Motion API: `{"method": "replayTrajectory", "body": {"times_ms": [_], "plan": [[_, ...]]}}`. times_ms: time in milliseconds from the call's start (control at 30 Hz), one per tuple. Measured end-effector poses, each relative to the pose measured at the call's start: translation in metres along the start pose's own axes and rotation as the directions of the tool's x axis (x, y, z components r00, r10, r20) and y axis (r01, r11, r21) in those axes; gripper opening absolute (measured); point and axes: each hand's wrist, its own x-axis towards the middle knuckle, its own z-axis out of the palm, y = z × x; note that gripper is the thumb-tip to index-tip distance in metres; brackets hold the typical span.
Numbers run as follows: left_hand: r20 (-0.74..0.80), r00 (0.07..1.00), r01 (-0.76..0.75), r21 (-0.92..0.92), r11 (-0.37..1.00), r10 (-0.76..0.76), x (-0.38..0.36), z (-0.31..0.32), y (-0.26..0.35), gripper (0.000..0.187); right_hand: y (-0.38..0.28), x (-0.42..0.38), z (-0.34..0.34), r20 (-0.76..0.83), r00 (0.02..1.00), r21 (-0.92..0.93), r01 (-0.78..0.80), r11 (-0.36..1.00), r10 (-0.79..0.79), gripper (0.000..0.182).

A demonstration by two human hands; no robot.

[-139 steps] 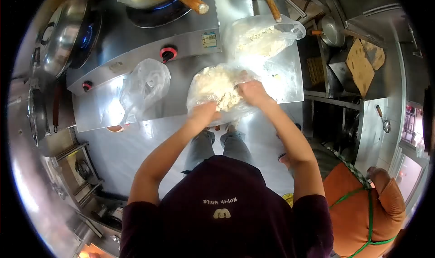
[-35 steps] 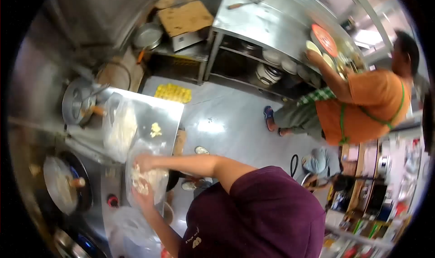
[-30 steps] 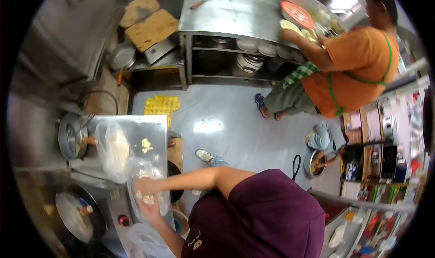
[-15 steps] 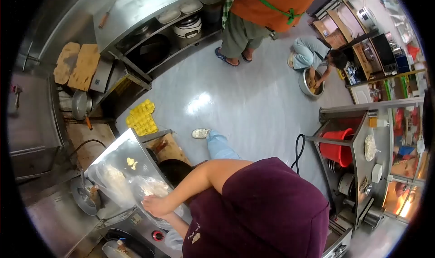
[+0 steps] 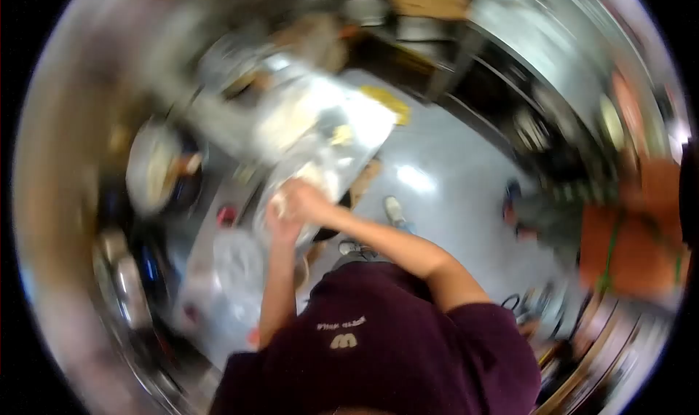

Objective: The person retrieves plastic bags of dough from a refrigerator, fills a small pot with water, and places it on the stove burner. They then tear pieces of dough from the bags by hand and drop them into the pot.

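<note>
My right hand (image 5: 306, 199) and my left hand (image 5: 282, 218) are together over a clear plastic bag (image 5: 328, 171) with pale contents, on the metal counter (image 5: 368, 120). Motion blur smears the fingers of both hands. Something small and pale shows between them, too blurred to name. A second plastic bag (image 5: 287, 120) with whitish contents lies just beyond, and a small yellowish clump (image 5: 341, 135) sits on the metal beside it.
A pan (image 5: 154, 167) is at the left, near a red round object (image 5: 226, 215) and another plastic bag (image 5: 239, 258). Yellow trays (image 5: 386, 102) lie past the counter. A person in orange (image 5: 630, 244) stands at the right.
The whole view has swung round, so the counter now lies up and ahead. My left hand, mostly hidden before, now shows against my right hand.
</note>
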Motion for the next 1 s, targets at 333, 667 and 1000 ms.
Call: {"method": "replayTrajectory", "body": {"times_ms": [333, 667, 1000], "plan": [[-0.173, 0.855, -0.516, -0.191, 0.835, 0.489, -0.039, 0.016, 0.01, 0.028, -0.064, 0.029, -0.001, 0.415, 0.816, 0.723, -0.564, 0.398, 0.403, 0.035], [-0.252, 0.48, -0.866, 0.018, 0.5, 0.84, -0.059, 0.075, 0.002, 0.032, -0.089, 0.05, 0.009, 0.531, 0.735, 0.847, -0.438, -0.302, 0.422, 0.035], [-0.164, 0.522, -0.851, -0.046, 0.522, 0.837, -0.068, 0.102, 0.004, 0.045, -0.1, 0.059, -0.016, 0.511, 0.787, 0.822, -0.33, -0.465, 0.345, 0.048]]}}
